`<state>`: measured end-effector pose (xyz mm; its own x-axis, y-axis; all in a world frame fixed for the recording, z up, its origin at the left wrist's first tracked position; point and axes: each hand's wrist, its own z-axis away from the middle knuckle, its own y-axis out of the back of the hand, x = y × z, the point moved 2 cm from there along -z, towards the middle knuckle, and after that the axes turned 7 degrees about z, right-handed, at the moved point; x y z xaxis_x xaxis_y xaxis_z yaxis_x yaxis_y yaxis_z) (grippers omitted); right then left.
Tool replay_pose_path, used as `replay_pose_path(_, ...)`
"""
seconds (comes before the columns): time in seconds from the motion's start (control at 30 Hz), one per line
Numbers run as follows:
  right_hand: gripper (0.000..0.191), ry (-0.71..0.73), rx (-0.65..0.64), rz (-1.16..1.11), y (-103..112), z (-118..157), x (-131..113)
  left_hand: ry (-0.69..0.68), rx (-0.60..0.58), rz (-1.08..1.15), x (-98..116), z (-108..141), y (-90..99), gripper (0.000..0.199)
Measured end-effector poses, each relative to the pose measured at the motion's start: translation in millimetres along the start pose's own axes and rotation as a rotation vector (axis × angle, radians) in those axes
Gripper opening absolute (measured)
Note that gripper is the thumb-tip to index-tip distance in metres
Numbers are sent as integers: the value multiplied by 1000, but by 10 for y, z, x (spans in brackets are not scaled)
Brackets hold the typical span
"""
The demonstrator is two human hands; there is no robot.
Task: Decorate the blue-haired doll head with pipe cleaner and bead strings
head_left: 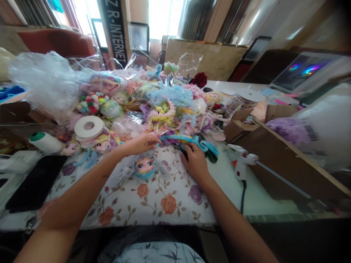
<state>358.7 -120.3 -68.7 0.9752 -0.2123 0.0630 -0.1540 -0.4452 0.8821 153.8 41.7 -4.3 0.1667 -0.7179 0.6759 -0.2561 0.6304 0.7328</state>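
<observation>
Stretching bare forearms across a rose-patterned cloth [123, 201] in the head view, a person works with both hands at the center of the frame, where a light-blue fuzzy strip [179, 137] lies along the near edge of a colorful pile [170, 95]. The left hand [141, 144] holds the strip's left end in narrowly closed fingers; the right hand [195, 160], a ring on one finger, curves its fingers over the strip's middle, though whether they close on it cannot be told. Loops of the strip lie just right of the right hand, beside dark green pieces [211, 156]. Just below the left hand, a doll face [144, 165] with blue trim lies face up in clear wrap. At center left sit a white ribbon spool [89, 127] and a thread cone [46, 141], above a black phone [35, 182]. At center right, a white glue gun [241, 160] with a translucent stick in its rear stands near a cardboard box [290, 164]; a dark red rose [199, 79] tops the pile's far side.
</observation>
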Motion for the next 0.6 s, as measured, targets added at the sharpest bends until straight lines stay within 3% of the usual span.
replay_pose_path(0.17,32,-32,154,137,185,91,-38,253,161,113,-216,729,201,37)
replay_pose_path(0.3,33,-49,54,185,160,124,-56,377,262,197,-296,988,221,44)
replay_pose_path(0.43,33,-74,-24,206,66,120,-42,245,210,275,-162,763,157,48)
replay_pose_path(0.6,29,-75,-27,164,37,148,7,135,-39,330,-81,232,-20,52)
